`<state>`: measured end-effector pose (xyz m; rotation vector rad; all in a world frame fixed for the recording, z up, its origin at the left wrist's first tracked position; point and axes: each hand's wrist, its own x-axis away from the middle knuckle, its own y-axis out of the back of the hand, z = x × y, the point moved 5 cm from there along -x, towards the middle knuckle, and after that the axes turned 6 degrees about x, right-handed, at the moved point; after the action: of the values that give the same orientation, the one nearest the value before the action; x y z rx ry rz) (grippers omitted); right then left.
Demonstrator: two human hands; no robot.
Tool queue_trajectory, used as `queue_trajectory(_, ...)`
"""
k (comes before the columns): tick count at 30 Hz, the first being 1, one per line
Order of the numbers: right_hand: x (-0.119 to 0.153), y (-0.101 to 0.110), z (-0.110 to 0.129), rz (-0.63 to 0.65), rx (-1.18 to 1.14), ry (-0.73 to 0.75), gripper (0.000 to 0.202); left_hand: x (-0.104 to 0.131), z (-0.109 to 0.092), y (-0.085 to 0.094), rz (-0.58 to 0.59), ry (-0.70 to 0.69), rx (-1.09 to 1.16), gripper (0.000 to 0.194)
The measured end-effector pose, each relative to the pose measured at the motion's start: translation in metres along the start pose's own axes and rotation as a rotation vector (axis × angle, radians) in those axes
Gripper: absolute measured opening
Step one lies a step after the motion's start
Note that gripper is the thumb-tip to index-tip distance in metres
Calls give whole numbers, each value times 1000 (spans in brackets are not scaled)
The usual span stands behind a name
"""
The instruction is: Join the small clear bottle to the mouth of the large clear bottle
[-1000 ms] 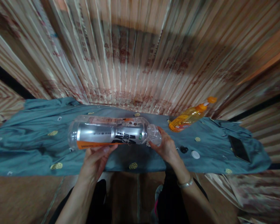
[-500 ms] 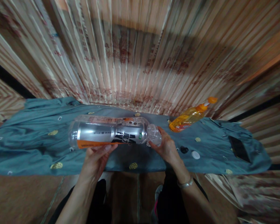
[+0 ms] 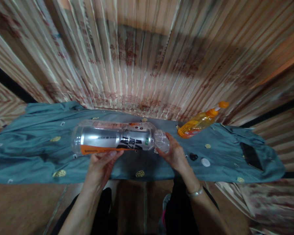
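A large clear plastic bottle [image 3: 100,137] with a silver and orange label is held sideways above the cloth, its neck pointing right. My left hand [image 3: 104,164] grips its lower side near the middle, the fingers partly hidden beneath it. At the neck, a small clear container [image 3: 163,143] meets the bottle's mouth; my right hand [image 3: 172,151] has thumb and fingers closed around this container. Whether anything is inside either one is too hard to make out.
An orange-yellow pump bottle [image 3: 194,125] stands behind my right hand. Nearer lie a small black object [image 3: 193,157] and a white round lid [image 3: 205,162]. A dark phone [image 3: 251,156] rests farther right on the green cloth [image 3: 39,156]. Behind rises a striped curtain [image 3: 142,71].
The printing on the large bottle's label has shifted slightly, as if the bottle has rolled a little. Both hands stay in nearly the same place.
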<state>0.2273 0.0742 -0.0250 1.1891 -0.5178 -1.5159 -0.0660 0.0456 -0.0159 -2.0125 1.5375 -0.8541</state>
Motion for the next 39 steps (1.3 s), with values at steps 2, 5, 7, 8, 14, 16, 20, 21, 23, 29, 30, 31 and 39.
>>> queue_trajectory(2,0,0,1,-5,1,5,69,0,0,-1,3,-8,-2,27)
queue_trajectory(5,0,1,2,-2,1,8,69,1,-1,-2,-2,-13,-7,29)
queue_trajectory(7,-1,1,2,6,2,3,69,2,-1,-3,-6,-12,-19,29)
queue_trajectory(8,-1,1,2,7,2,2,69,2,-2,-4,-8,-13,-24,29)
queue_trajectory(14,0,0,1,4,-2,7,69,3,-2,-7,-45,-51,-6,34)
queue_trajectory(16,0,0,1,3,-2,2,69,3,-3,-7,-49,-48,-6,33)
queue_trajectory(20,-1,0,1,1,-10,1,67,4,-4,-8,-53,-29,-14,29)
queue_trajectory(21,-1,0,2,0,-12,4,67,5,-4,-9,-58,-33,-13,30)
queue_trajectory(23,-1,1,2,-4,-12,12,67,5,-4,-12,-73,-49,-8,33)
queue_trajectory(29,0,0,1,3,-8,5,68,4,-3,-11,-90,-50,-7,37)
queue_trajectory(30,0,0,1,0,-7,3,68,4,-3,-10,-87,-46,-9,37)
queue_trajectory(31,0,0,1,-4,-6,2,68,3,-3,-9,-83,-41,-11,38)
queue_trajectory(39,0,0,1,-4,2,15,67,5,-6,-14,-92,-49,1,43)
